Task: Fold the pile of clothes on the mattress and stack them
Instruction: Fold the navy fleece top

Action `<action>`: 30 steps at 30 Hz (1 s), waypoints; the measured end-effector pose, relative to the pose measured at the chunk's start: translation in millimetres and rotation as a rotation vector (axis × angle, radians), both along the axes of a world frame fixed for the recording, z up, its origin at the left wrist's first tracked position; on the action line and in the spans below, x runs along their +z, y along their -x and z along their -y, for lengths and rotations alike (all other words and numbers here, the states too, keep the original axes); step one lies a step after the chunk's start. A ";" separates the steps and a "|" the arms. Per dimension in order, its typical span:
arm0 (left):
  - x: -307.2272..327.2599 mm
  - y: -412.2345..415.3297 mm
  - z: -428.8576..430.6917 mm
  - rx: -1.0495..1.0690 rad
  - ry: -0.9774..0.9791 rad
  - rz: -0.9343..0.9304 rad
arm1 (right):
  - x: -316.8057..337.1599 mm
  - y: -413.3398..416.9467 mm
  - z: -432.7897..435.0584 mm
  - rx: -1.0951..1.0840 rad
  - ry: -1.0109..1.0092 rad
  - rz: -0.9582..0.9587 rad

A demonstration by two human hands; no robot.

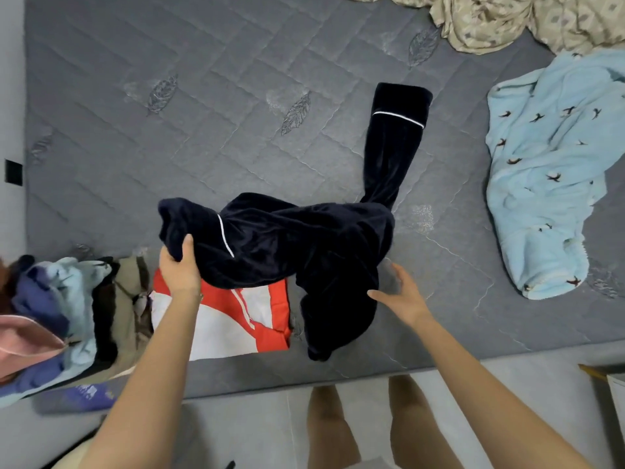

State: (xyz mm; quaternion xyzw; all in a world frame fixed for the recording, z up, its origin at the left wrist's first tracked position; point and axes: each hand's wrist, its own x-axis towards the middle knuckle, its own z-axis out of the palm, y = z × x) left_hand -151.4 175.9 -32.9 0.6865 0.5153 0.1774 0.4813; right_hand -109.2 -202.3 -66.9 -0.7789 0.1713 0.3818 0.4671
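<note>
Folding dark pajamas [291, 245], mid frame | left hand [179, 269] pinches cloth | right hand [402, 296] fingers spread, empty | next, I think: lay flat on mattress [169, 130]

A single view, worn on the person's head, looks steeply down and a little forward from the near edge of the mattress [236, 96]. The mattress fills most of the wide frame. A strip of wall [10, 96] shows at its left edge, with floor [253, 428] and legs [331, 434] along the bottom. The left arm [152, 367] and right arm [490, 384] reach in from below, close to the lens.
</note>
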 end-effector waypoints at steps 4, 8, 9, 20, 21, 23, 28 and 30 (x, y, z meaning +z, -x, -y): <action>-18.1 2.6 -2.2 -0.005 0.037 0.015 | -16.0 1.7 -10.2 -0.020 0.013 0.010; -31.4 7.8 -10.3 0.006 0.011 0.007 | -30.7 0.0 -19.4 -0.095 0.020 -0.032; -34.6 9.7 -12.6 0.005 -0.001 -0.015 | -33.8 0.3 -22.9 -0.110 0.000 -0.051; -51.0 10.9 76.1 -0.894 -0.349 -0.155 | -34.1 -9.1 -85.8 -0.255 -0.079 0.037; -52.5 12.6 97.5 -1.034 -0.163 -0.143 | -28.5 -12.8 -92.0 -0.269 -0.122 0.043; -55.9 17.3 137.2 -1.204 0.249 -0.198 | -17.9 -19.5 -101.3 -0.238 -0.233 0.043; -72.7 8.5 157.6 -0.791 0.219 -0.153 | -4.6 -30.5 -99.1 -0.284 -0.490 -0.072; -67.0 -4.7 140.0 -0.575 0.300 -0.065 | -10.3 -31.3 -87.4 -0.355 -0.367 0.001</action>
